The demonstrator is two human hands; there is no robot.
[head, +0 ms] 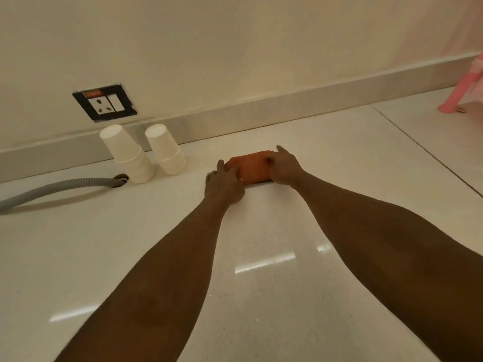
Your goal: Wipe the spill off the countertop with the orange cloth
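Both arms outstretched; left hand (pixel 224 185), right hand (pixel 285 165) gripping.

Bare countertop (pixel 261 270) open from 6 o'clock to centre, two paper cup stacks (pixel 146 155) and grey hose (pixel 60 188) blocking 10 o'clock, wall (pixel 235 48) closing 12, pink object (pixel 462 92) at 2.

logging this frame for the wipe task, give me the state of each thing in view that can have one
orange cloth: folded, flat on the countertop, held at both ends
left hand: gripping the cloth's left end
right hand: pressing on its right end
paper cup stacks: two, upside down, leaning
hose: lying on the counter
wall socket: nothing plugged in
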